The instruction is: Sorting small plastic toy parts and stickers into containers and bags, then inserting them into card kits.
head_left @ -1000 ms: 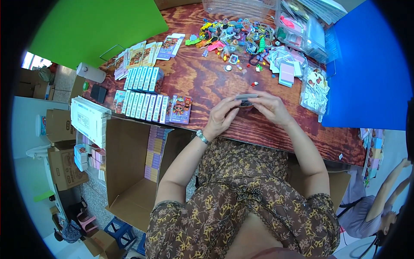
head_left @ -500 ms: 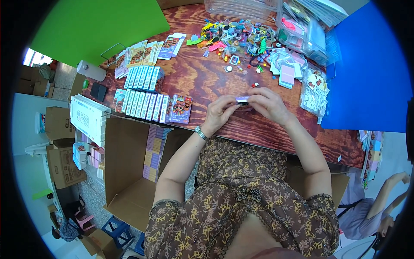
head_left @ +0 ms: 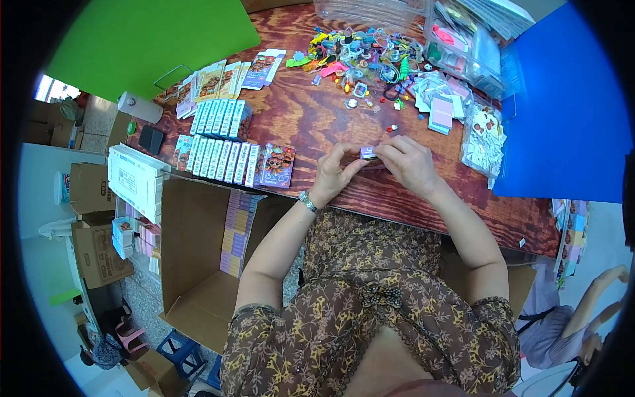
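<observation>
Over the front of the wooden table, both my hands are closed on a small purple carton. Only its top end shows; my fingers hide most of it. My left hand grips the left side, thumb and fingers pinching. My right hand holds the right side, its fingertips bent over the top edge. To the left of my left hand lies a purple printed box, beside two rows of filled-looking small boxes. Beyond my hands lies a heap of small colourful trinkets.
Flat printed cartons lie at the far left by a green panel. Cards, a bag of white pieces and a blue panel stand right. An open cardboard box is below the table's left edge. Another person is at right.
My right hand has shifted slightly, its fingers drawing in at the carton's top. The carton's purple end has turned a little; my left hand keeps its hold.
</observation>
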The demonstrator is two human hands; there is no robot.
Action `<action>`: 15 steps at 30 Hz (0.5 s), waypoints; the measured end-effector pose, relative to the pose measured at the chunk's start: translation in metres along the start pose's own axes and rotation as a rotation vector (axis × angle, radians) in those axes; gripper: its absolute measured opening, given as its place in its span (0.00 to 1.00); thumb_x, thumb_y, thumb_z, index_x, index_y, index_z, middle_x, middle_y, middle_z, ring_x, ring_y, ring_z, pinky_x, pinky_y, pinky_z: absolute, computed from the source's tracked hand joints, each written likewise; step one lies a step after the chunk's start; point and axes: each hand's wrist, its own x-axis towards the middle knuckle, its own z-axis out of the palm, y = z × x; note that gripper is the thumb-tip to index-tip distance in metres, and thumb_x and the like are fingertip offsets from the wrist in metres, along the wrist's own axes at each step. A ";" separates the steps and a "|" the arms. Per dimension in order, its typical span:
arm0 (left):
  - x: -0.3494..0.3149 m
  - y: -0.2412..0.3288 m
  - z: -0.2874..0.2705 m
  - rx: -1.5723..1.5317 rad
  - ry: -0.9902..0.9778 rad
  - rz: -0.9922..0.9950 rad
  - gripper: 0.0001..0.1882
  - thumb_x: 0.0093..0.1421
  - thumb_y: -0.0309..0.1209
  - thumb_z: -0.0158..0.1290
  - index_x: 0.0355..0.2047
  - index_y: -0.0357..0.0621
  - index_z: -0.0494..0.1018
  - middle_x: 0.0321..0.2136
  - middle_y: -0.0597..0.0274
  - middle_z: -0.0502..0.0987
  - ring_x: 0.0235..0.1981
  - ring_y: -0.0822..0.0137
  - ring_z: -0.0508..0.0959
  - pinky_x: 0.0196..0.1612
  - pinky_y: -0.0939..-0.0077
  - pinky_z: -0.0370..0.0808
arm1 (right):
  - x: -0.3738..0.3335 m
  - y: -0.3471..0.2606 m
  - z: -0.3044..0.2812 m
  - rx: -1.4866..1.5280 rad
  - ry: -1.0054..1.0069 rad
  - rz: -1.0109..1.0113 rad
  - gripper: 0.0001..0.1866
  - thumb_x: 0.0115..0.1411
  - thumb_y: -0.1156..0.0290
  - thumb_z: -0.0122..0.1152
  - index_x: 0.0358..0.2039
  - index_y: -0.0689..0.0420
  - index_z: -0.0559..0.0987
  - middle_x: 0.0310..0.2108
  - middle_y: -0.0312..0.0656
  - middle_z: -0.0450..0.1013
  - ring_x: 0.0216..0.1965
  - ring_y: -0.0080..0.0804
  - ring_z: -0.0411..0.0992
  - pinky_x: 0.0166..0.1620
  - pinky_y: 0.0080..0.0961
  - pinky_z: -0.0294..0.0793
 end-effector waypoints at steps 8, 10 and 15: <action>0.003 0.007 0.000 0.031 -0.023 0.045 0.21 0.58 0.21 0.64 0.52 0.38 0.71 0.45 0.54 0.81 0.45 0.66 0.83 0.45 0.73 0.84 | 0.000 -0.016 0.003 -0.311 0.086 -0.187 0.11 0.51 0.72 0.65 0.37 0.54 0.81 0.34 0.36 0.76 0.38 0.34 0.77 0.39 0.30 0.77; 0.007 0.015 -0.004 0.134 -0.021 0.158 0.23 0.58 0.21 0.64 0.53 0.39 0.71 0.46 0.54 0.80 0.45 0.65 0.83 0.44 0.73 0.84 | -0.002 -0.019 0.004 -0.312 0.089 -0.181 0.10 0.51 0.72 0.65 0.36 0.54 0.81 0.33 0.36 0.76 0.36 0.34 0.77 0.38 0.30 0.77; 0.003 0.011 -0.001 0.146 -0.012 0.159 0.26 0.56 0.22 0.65 0.55 0.41 0.72 0.48 0.54 0.78 0.45 0.64 0.83 0.40 0.73 0.86 | 0.004 -0.018 0.004 -0.272 0.060 -0.034 0.06 0.51 0.70 0.63 0.31 0.51 0.77 0.28 0.35 0.71 0.34 0.34 0.75 0.34 0.30 0.76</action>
